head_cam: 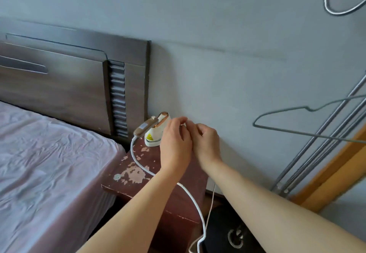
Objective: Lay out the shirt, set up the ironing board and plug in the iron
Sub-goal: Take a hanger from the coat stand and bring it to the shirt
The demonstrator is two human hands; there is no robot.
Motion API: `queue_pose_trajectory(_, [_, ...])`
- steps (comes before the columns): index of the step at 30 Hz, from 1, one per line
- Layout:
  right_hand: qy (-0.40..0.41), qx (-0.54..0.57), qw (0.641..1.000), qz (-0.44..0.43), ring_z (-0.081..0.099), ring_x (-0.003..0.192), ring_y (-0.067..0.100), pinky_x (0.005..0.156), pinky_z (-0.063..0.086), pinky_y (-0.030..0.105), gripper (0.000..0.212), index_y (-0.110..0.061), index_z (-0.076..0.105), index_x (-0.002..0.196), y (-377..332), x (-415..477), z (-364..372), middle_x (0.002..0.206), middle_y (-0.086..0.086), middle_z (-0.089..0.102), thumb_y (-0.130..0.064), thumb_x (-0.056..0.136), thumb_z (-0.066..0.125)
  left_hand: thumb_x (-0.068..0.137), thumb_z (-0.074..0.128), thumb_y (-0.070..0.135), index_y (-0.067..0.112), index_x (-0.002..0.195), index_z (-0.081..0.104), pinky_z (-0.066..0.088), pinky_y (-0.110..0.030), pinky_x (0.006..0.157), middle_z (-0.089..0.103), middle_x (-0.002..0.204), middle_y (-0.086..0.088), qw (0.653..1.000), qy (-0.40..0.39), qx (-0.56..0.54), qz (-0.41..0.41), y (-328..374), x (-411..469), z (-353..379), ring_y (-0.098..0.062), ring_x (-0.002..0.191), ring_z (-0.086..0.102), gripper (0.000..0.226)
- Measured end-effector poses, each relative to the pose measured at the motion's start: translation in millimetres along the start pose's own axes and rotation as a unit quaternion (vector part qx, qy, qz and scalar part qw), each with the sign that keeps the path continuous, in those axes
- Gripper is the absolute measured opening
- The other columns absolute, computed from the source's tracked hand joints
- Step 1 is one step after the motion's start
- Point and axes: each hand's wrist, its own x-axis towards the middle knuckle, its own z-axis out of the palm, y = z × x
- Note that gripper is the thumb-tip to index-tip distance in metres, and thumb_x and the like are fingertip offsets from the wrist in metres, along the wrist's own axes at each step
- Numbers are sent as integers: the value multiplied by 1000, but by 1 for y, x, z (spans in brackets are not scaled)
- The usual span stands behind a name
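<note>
A small white iron (152, 136) with a brown handle stands at the back of a worn red-brown nightstand (132, 175), close to the wall. Its white cord (138, 162) curves off the handle, passes under my left forearm and loops down toward the floor. My left hand (175, 145) and my right hand (208, 144) meet at the wall just right of the iron, fingers pinched together. A small white piece, apparently the plug (185, 123), shows between the fingertips. Whatever is on the wall behind my hands is hidden.
A bed (49, 153) with a wrinkled pale pink sheet and a dark wooden headboard (59, 86) lies to the left. On the right, a wire hanger (297, 122) hangs off a metal rack (316, 144). A black object (227, 233) sits on the floor beside the nightstand.
</note>
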Motion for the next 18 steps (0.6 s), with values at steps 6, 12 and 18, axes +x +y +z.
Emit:
queue_pose_trajectory(6, [3,22,1000,-4,55,66,13,71,48,32,40,-8,66,82,-94,-18,-16,69,-2,61,-41,93,46,94,42,8,7,109,60,33,-16,76,62,109,-6,998,-24,44,29,74,12,-75,-21,100,57,23])
queue_pose_trajectory(12, [51,34,998,7,55,67,13,71,47,31,39,-8,66,83,-184,-42,-80,71,-1,61,-39,93,46,95,42,10,12,110,59,39,-24,77,62,111,-2,993,-77,24,85,171,12,-119,-19,96,58,23])
queue_pose_trajectory(18, [166,7,986,-9,55,68,7,67,45,21,26,-10,68,88,-230,-71,-182,73,-6,62,-31,91,52,96,40,13,13,112,57,36,-20,69,59,113,0,968,-201,9,151,254,-1,-102,-14,88,57,23])
